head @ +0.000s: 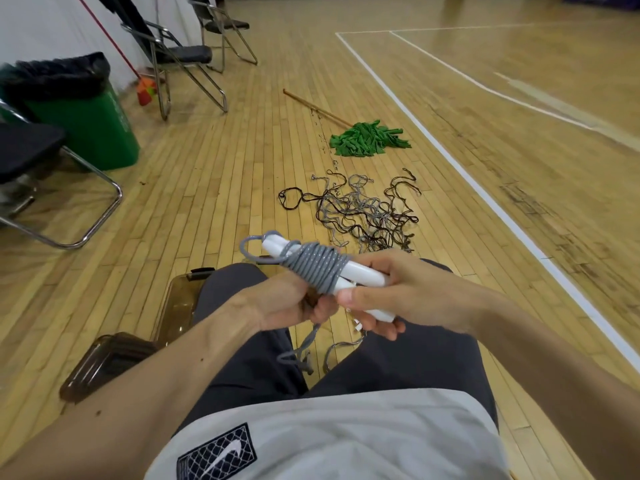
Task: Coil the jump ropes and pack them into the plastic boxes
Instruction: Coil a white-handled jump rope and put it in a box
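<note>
Jump rope [318,268], grey, is wound tight round its two white handles [363,276], up over the lap. The right hand [401,289] curls round the white handles. The left hand [287,303] pinches the rope under the coil.

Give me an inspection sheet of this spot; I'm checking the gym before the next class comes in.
Surface: wooden gym floor with white court lines, dark scuffs at right.
Job's things: grey jump rope wound round its white handles, loose tail hanging between the knees; tangle of ropes on the floor ahead; brown plastic box by the left knee; second brown plastic piece nearer, box or lid unclear.
Clutter: green mop lying on the floor.
Grippers: left hand grips the wound rope; right hand grips the handles.
Cables: nothing seen.
Surroundings: green bin with a black bag, folding chairs at left.
</note>
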`<move>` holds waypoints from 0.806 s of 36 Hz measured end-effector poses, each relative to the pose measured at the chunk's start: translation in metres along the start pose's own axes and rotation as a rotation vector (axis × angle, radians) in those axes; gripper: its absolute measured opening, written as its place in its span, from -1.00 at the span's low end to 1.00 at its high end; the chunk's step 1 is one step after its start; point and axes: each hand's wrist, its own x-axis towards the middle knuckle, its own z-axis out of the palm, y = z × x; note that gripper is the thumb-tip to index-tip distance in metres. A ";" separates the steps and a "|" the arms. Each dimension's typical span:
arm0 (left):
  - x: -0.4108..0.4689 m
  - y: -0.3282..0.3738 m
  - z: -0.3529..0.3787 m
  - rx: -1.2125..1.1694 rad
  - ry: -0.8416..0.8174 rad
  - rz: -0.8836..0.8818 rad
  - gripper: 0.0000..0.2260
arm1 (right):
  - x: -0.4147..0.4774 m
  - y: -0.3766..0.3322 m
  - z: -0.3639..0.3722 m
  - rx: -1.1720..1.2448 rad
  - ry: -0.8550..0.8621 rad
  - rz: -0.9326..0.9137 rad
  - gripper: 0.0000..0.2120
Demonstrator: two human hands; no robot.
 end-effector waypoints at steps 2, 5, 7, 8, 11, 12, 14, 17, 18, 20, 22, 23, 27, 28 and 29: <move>-0.008 0.001 0.009 0.031 -0.076 0.039 -0.73 | -0.001 -0.001 -0.004 0.009 0.038 -0.016 -0.87; -0.011 -0.003 0.016 0.016 -0.139 0.091 -0.63 | -0.002 0.001 -0.014 -0.032 0.097 -0.006 -0.84; -0.013 -0.006 0.016 0.033 -0.156 0.081 -0.63 | -0.002 0.004 -0.019 -0.057 0.141 0.009 -0.80; -0.013 -0.006 0.017 0.049 -0.155 0.072 -0.62 | -0.002 0.007 -0.021 -0.060 0.169 0.013 -0.77; -0.014 -0.011 0.023 0.124 -0.179 0.059 -0.61 | 0.002 0.015 -0.026 -0.087 0.256 0.023 -0.71; -0.014 -0.012 0.026 0.149 -0.175 0.053 -0.62 | 0.004 0.018 -0.027 -0.112 0.280 0.035 -0.72; -0.014 -0.013 0.031 0.211 -0.154 0.046 -0.67 | 0.008 0.027 -0.029 -0.203 0.318 0.086 -0.76; -0.013 -0.013 0.032 0.307 -0.102 0.027 -0.71 | 0.012 0.041 -0.029 -0.355 0.352 0.178 -0.76; -0.014 -0.013 0.033 0.362 -0.083 0.013 -0.71 | 0.013 0.046 -0.028 -0.384 0.363 0.197 -0.75; -0.015 -0.013 0.033 0.469 -0.067 -0.003 -0.74 | 0.015 0.054 -0.026 -0.434 0.382 0.220 -0.73; -0.017 -0.013 0.032 0.555 -0.067 -0.010 -0.76 | 0.017 0.060 -0.027 -0.505 0.401 0.229 -0.73; -0.018 -0.013 0.030 0.595 -0.069 -0.013 -0.77 | 0.017 0.062 -0.029 -0.534 0.419 0.230 -0.72; -0.024 -0.006 0.025 0.744 -0.070 0.065 -0.79 | 0.013 0.068 -0.037 -0.496 0.412 0.256 -0.73; -0.026 -0.002 0.024 0.823 -0.056 0.093 -0.78 | 0.013 0.068 -0.036 -0.518 0.377 0.280 -0.75; -0.028 0.002 0.025 0.913 -0.042 0.115 -0.75 | 0.012 0.068 -0.035 -0.546 0.342 0.304 -0.75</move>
